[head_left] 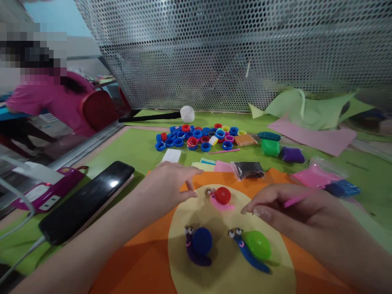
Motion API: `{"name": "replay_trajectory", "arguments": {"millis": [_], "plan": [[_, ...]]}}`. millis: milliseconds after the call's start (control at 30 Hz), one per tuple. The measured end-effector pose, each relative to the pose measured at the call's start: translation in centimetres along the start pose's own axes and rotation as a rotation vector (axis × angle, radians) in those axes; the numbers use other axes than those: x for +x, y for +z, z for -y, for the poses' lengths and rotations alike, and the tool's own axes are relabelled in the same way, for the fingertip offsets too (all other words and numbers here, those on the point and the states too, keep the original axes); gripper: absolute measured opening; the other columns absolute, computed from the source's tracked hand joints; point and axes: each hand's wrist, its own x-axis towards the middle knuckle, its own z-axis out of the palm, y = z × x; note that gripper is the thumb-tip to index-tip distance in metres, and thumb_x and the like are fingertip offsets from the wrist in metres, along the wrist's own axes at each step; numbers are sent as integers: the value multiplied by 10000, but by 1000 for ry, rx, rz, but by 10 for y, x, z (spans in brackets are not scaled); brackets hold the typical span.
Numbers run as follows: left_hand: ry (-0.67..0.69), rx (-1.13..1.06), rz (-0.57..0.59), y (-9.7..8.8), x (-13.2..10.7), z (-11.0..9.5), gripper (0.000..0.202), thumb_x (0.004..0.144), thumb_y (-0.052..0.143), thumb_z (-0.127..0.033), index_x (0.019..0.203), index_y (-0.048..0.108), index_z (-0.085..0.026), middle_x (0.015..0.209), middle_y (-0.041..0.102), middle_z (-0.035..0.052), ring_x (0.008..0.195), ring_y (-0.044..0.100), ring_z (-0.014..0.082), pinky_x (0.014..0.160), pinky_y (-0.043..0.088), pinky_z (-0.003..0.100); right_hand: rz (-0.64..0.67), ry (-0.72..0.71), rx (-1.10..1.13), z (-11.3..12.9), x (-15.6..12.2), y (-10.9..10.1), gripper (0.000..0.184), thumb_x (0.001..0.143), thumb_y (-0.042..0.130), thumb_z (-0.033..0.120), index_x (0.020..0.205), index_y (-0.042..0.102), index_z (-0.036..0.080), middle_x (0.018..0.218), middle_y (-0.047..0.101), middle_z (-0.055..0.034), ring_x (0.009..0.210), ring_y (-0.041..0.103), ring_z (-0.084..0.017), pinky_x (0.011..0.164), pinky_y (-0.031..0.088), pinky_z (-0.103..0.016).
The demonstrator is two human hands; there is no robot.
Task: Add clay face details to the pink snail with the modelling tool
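Observation:
Three clay snails lie on a pale yellow paper oval (220,253). The pink snail (221,198) has a red bottle-cap shell, the purple snail (197,247) a dark blue one, and the blue snail (251,249) a lime green one. My left hand (171,181) hovers left of the pink snail, thumb and index finger apart, holding nothing. To the right, my right hand (294,212) has a thin pink plastic stick (300,199) tucked in its fingers. Thumb and index finger nearly meet; a tiny dark bit shows at their tips.
Several bottle caps (197,134) cluster behind, beside bagged clay in green (270,147), purple (292,154), black (249,170) and pink (317,175). A phone (87,200) and a magenta power strip (52,192) lie left. A person in pink (52,98) is beyond a metal mesh panel (214,53).

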Motion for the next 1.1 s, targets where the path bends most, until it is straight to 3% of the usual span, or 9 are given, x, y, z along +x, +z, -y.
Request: {"name": "replay_trajectory", "arguments": {"millis": [233, 400, 567, 667, 767, 800, 867, 900, 1100], "plan": [[-13, -3, 19, -4, -6, 7, 351, 803, 524, -258, 1147, 588, -234, 816, 703, 34, 792, 625, 212, 715, 416, 281, 119, 28, 61, -12, -1, -4, 101, 804, 619, 323, 740, 682, 276, 698, 707, 44, 623, 642, -95, 562, 506, -111], [-46, -37, 21, -6, -9, 9, 432, 820, 504, -302, 1248, 497, -239, 941, 688, 56, 833, 623, 223, 707, 419, 284, 127, 44, 0, -14, 0, -3, 161, 818, 583, 381, 757, 683, 271, 692, 697, 18, 610, 625, -129, 542, 504, -173], [-104, -91, -7, -14, -8, -4, 480, 815, 503, -418, 1228, 522, -174, 765, 656, 49, 729, 600, 239, 680, 408, 317, 110, 75, -4, -11, -2, -1, 212, 804, 582, 401, 727, 676, 227, 666, 680, -9, 605, 616, -152, 538, 496, -211], [-102, -196, -56, -15, -8, -18, 466, 826, 493, -382, 1225, 502, -142, 817, 645, 50, 815, 591, 256, 769, 398, 352, 106, 45, -13, -8, -1, -1, 194, 811, 577, 381, 739, 677, 232, 709, 695, -8, 642, 637, -155, 556, 505, -206], [-31, -446, -34, -7, -14, -34, 463, 844, 486, -365, 1273, 412, -208, 887, 674, 7, 891, 617, 203, 834, 423, 316, 118, -29, -43, -5, 0, -2, 150, 820, 582, 332, 746, 683, 250, 734, 712, 13, 660, 650, -138, 568, 508, -175], [4, -562, 13, -2, -17, -39, 464, 850, 481, -358, 1286, 380, -237, 864, 686, -9, 854, 639, 168, 780, 458, 275, 119, -47, -47, -4, 1, -2, 137, 819, 586, 315, 748, 686, 255, 732, 716, 21, 660, 652, -132, 567, 508, -164], [-19, -1044, 160, 8, -25, -48, 460, 817, 546, -256, 1254, 403, -234, 919, 700, 26, 915, 645, 167, 792, 470, 275, 133, -63, -43, -3, 1, -2, 120, 815, 592, 286, 757, 694, 261, 727, 721, 28, 661, 657, -126, 560, 507, -150], [-36, -1164, 191, 13, -29, -51, 483, 798, 571, -218, 1250, 402, -240, 925, 709, 28, 921, 647, 158, 800, 466, 270, 145, -61, -31, -3, 0, -2, 114, 814, 593, 276, 767, 697, 260, 730, 723, 26, 667, 660, -126, 565, 510, -149], [-104, -1607, 219, 25, -32, -54, 518, 754, 645, -100, 1212, 455, -250, 888, 739, -6, 864, 665, 95, 768, 456, 194, 155, -32, -6, 1, -5, -1, 135, 796, 616, 338, 742, 706, 252, 667, 711, 14, 597, 652, -145, 519, 524, -188]]}}
